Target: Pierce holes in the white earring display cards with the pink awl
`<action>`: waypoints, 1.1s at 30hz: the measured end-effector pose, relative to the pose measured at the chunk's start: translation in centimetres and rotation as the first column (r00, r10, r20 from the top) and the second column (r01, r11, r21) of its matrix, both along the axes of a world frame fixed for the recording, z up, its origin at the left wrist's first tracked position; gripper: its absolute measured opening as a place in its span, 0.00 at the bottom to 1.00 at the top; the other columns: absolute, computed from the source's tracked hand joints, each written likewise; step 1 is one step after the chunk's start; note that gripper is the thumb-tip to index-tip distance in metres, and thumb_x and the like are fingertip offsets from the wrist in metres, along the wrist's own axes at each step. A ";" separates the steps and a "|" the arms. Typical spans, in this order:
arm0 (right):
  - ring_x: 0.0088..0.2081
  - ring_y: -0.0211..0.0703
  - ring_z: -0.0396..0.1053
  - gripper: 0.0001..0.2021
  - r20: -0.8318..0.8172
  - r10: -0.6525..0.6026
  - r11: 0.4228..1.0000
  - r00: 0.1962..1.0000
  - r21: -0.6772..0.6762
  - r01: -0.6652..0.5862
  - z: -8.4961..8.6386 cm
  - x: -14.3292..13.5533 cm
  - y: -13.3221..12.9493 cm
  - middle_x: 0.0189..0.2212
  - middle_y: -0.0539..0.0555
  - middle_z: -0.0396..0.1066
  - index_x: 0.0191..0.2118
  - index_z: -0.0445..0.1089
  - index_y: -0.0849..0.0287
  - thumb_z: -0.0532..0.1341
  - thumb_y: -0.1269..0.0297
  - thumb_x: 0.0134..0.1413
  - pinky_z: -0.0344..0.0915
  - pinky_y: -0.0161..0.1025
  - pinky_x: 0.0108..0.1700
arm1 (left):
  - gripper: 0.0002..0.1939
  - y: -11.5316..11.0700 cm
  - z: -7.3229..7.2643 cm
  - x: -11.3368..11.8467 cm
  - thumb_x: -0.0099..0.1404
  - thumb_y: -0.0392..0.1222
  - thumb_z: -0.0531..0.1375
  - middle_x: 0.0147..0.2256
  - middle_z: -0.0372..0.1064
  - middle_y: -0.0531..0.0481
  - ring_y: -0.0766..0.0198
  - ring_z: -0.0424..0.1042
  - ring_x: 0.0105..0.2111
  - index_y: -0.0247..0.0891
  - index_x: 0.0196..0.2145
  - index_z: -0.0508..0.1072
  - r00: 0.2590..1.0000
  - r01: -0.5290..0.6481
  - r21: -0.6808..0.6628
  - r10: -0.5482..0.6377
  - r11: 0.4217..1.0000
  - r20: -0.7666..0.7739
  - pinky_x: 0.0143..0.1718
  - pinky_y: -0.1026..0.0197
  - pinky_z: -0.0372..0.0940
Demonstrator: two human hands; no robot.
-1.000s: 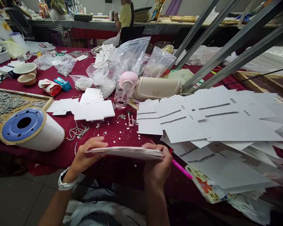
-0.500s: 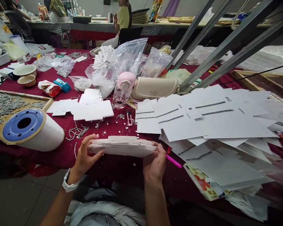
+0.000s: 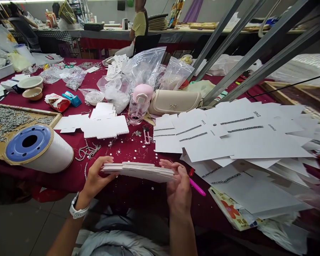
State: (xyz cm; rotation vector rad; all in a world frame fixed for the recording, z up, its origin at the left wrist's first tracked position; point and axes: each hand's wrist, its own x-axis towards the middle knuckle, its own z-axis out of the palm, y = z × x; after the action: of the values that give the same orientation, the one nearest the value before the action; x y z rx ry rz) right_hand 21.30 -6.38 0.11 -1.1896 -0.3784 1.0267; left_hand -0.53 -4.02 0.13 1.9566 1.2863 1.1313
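Observation:
A stack of white cards [image 3: 141,172], seen nearly edge-on, is held up over the front of the table. My left hand [image 3: 98,174] grips its left end, thumb below and fingers behind. At the right end, my right hand [image 3: 179,185] has its fingers around the cards, palm turned inward. A bright pink stick-like tool [image 3: 197,186] lies just right of that hand. Further right spreads a pile of printed white cards [image 3: 245,138], with dark sparkling chain strips on several of them. Another heap of white cards [image 3: 105,126] lies beyond my hands.
A large thread spool [image 3: 57,151] stands at left, beside a tray of silver chains [image 3: 10,121]. A pink-lidded bottle [image 3: 142,99] and a beige purse [image 3: 174,101] stand ahead. Metal bars [image 3: 237,60] slant across the upper right. A person [image 3: 139,25] sits at the back table.
The stack has tipped so its edges show more and its printed face less. My right hand has shifted slightly right, its fingers spreading a little. The view has moved slightly.

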 end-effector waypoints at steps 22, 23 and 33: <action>0.48 0.44 0.63 0.05 0.708 -0.215 0.945 0.673 0.326 -0.040 1.7 -1.2 -2.0 0.41 0.55 0.67 0.35 0.58 0.57 0.53 0.71 0.50 0.57 0.48 0.49 | 0.23 -0.5 -0.1 -0.3 0.56 0.33 0.59 0.42 0.64 0.45 0.62 0.65 0.44 0.41 0.49 0.59 0.985 0.166 0.343 -0.143 0.925 -0.093 0.42 0.57 0.66; 0.46 0.45 0.64 0.06 0.783 -0.214 0.938 0.584 0.331 -0.099 2.0 -1.1 -2.2 0.40 0.56 0.68 0.35 0.58 0.57 0.53 0.73 0.50 0.59 0.47 0.48 | 0.21 -0.5 -0.2 -0.3 0.56 0.33 0.59 0.39 0.65 0.46 0.63 0.66 0.41 0.40 0.48 0.60 0.986 0.164 0.328 -0.142 0.930 -0.089 0.40 0.59 0.66; 0.41 0.46 0.68 0.14 0.963 -0.235 0.926 -0.130 0.181 -0.332 5.1 -2.4 -3.0 0.37 0.56 0.73 0.40 0.65 0.59 0.59 0.77 0.45 0.61 0.46 0.47 | 0.23 0.5 -0.4 0.1 0.57 0.30 0.58 0.41 0.63 0.48 0.66 0.66 0.40 0.46 0.49 0.60 0.985 0.160 0.377 -0.121 0.912 -0.123 0.38 0.63 0.67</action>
State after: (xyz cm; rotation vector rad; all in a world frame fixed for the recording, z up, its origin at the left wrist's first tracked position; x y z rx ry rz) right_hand 18.93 -9.39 5.21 -1.3816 -1.8598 -0.2911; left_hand -0.39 -3.48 -0.25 2.3749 1.0017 1.3073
